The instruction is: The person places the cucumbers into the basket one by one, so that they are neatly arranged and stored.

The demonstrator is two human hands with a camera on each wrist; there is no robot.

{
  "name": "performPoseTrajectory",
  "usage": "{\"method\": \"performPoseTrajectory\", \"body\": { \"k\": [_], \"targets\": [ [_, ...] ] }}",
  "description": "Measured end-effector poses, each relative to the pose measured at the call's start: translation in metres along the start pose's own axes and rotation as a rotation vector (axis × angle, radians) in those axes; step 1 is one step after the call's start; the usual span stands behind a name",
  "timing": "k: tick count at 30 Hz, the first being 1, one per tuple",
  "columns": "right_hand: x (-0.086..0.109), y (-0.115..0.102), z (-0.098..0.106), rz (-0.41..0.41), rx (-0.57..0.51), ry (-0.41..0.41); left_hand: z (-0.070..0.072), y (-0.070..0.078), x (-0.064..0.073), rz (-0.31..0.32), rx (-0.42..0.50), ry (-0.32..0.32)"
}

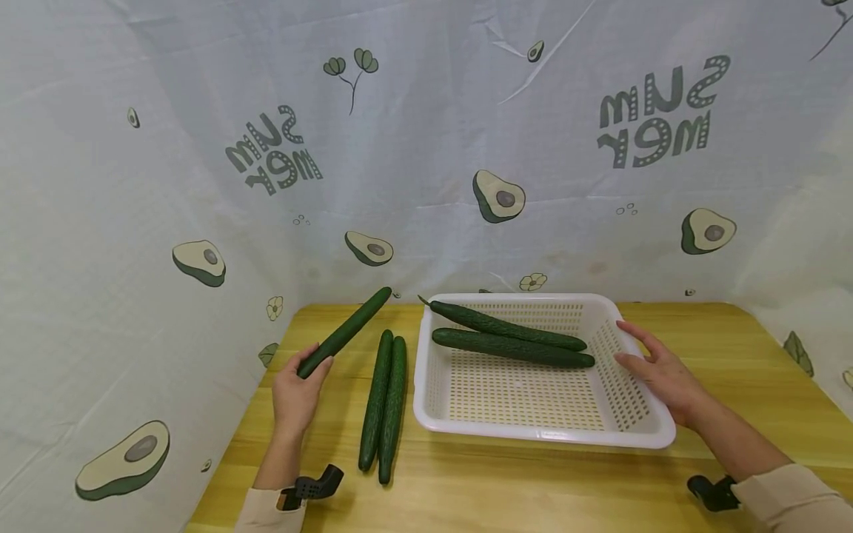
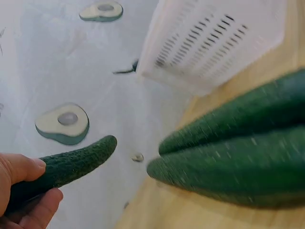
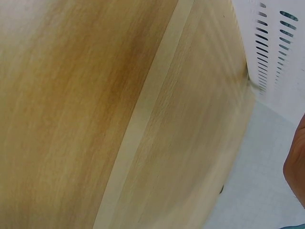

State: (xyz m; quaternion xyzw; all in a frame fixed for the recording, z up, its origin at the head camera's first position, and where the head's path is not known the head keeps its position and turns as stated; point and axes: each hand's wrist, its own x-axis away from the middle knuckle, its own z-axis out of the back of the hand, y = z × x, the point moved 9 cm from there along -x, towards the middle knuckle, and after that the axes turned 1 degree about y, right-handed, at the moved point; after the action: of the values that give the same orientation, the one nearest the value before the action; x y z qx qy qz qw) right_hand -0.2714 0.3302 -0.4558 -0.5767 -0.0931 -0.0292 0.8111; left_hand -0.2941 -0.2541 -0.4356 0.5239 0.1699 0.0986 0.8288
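Beige sleeves (image 1: 796, 496) lie nearest, at the bottom of the head view, each with a black wrist camera (image 1: 320, 485) just ahead of its cuff. From the left one, the left hand (image 1: 298, 389) grips a cucumber (image 1: 349, 331) by its lower end, thumb on one side and fingers on the other. This cucumber is held at a slant near the left edge of the table (image 1: 466, 485), its free tip pointing toward the far edge (the left wrist view shows that tip bending slightly).

Between this hand and the basket, two more cucumbers (image 1: 384, 407) lie side by side on the table, touching, with their lengths running from the near side toward the far edge.

White and full of slots, the basket (image 1: 506, 403) stands toward the far edge of the table, right of that pair. Two cucumbers (image 1: 513, 348) lie inside along its far side, and the farther one pokes its thin stem over the rim at the far left corner.

The right hand (image 1: 666, 381) grips the basket's right side, its thumb inside the rim.

Behind the table's far edge hangs a pale cloth (image 1: 413, 148) printed with avocados and mirrored lettering (it reads "summer" backwards).
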Motion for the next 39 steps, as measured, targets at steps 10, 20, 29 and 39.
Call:
{"method": "performPoseTrajectory", "body": {
  "k": [10,20,29,39],
  "targets": [
    [0.001,-0.001,0.000,0.010,0.000,-0.001,-0.003,0.038,0.003,-0.076,0.107,-0.075],
    [0.001,0.000,0.000,0.020,-0.006,-0.009,-0.016,0.076,0.012,-0.163,0.183,-0.150],
    [0.002,-0.001,0.000,0.011,0.010,-0.002,-0.047,0.095,0.019,-0.184,0.256,-0.300],
    [0.001,0.000,-0.001,0.021,-0.009,-0.007,-0.092,0.120,0.037,-0.240,0.302,-0.496]
  ]
}}
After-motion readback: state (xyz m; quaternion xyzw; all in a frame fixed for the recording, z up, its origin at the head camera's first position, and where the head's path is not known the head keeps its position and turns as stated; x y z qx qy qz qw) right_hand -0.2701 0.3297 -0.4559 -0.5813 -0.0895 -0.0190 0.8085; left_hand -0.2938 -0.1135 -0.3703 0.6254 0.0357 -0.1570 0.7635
